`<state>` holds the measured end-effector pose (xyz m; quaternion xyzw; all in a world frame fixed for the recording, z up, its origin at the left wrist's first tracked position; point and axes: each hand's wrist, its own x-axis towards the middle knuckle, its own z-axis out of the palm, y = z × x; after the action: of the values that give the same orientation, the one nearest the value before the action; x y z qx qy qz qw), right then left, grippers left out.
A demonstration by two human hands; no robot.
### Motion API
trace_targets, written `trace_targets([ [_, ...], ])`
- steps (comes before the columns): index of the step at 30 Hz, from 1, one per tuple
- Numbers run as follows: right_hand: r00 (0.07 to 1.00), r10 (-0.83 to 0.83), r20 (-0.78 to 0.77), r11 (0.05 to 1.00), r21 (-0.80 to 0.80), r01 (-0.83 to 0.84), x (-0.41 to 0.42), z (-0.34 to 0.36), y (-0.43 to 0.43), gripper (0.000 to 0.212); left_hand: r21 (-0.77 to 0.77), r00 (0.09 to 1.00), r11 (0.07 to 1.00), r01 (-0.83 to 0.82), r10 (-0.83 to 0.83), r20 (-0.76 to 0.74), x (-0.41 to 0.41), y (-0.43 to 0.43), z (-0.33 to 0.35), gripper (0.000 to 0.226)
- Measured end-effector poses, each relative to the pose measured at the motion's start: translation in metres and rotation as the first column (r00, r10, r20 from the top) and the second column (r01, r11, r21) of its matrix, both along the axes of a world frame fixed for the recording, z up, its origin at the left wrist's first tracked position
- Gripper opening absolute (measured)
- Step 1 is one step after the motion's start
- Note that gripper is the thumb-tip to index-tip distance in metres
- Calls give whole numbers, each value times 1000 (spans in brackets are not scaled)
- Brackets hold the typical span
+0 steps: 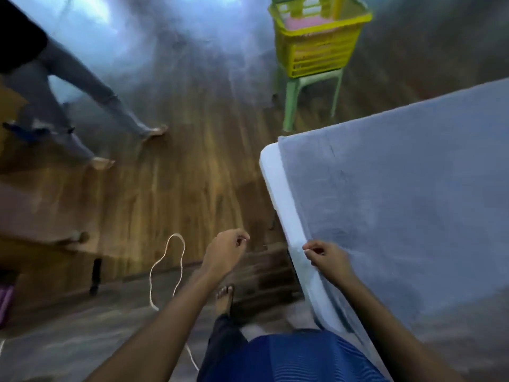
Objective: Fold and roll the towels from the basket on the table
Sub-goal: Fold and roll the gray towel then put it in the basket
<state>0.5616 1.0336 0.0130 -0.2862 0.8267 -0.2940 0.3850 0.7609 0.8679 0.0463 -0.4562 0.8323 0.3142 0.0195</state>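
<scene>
Fingers of my right hand (327, 257) are curled in a pinch on the edge of the blue-grey towel (399, 202), right where it meets the rim of the white table (271, 183). The towel lies spread flat over the tabletop, its far corner close to the table's rounded corner, with a strip of bare white showing along the side nearest me.

My left hand (225, 252) hangs off the table, out over the wooden floor (192, 161), fingers loosely curled and holding nothing I can make out; the blur hides finer detail.

Below it my bare foot (224, 296) stands on the floor, and a white cord (168, 271) lies looped just to its left.

Past the table's far corner stands a green stool (311, 86) with the yellow basket (316, 51) on top; something pink (303, 23) shows inside it. Open floor lies between me and the basket.

Well to the left, another person's legs (82, 86) cross the floor, barefoot, apart from the table and the stool.
</scene>
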Motion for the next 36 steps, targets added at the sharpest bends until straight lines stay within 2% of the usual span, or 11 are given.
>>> trace_targets([
  [3,983,-182,-20,983,17,183,14,-2,-13,10,32,978,978,207,-208,3,-17,-49,-5,20],
  [7,886,-464,-6,885,34,463,45,-5,-17,14,50,860,859,509,-510,19,-39,-91,-3,23],
  [11,749,-661,-33,749,28,662,79,-9,-17,9,32,721,723,691,-691,50,-66,-118,-13,23],
  [14,657,-746,-106,655,58,753,95,-19,-11,12,-13,625,626,780,-778,62,-98,-128,-19,21],
  [17,589,-770,-245,591,77,803,100,-33,-1,22,-112,550,542,833,-834,51,-135,-136,-24,19],
  [21,492,-727,-480,522,79,849,94,-45,7,28,-223,504,473,852,-856,112,-186,-155,-31,22],
  [23,514,-683,-518,525,140,839,88,-47,10,31,-246,463,418,874,-871,165,-209,-167,-41,24],
  [27,623,-612,-487,528,335,780,78,-47,8,43,-272,368,301,914,-896,247,-240,-190,-55,24],
  [30,660,-527,-535,555,372,744,76,-50,5,44,-291,268,185,939,-921,281,-260,-208,-65,31],
  [33,638,-477,-604,461,445,767,81,-52,9,37,-298,185,85,951,-927,325,-279,-226,-73,41],
  [36,595,-475,-648,360,473,804,85,-51,12,24,-291,135,25,956,-922,363,-288,-244,-76,42],
])
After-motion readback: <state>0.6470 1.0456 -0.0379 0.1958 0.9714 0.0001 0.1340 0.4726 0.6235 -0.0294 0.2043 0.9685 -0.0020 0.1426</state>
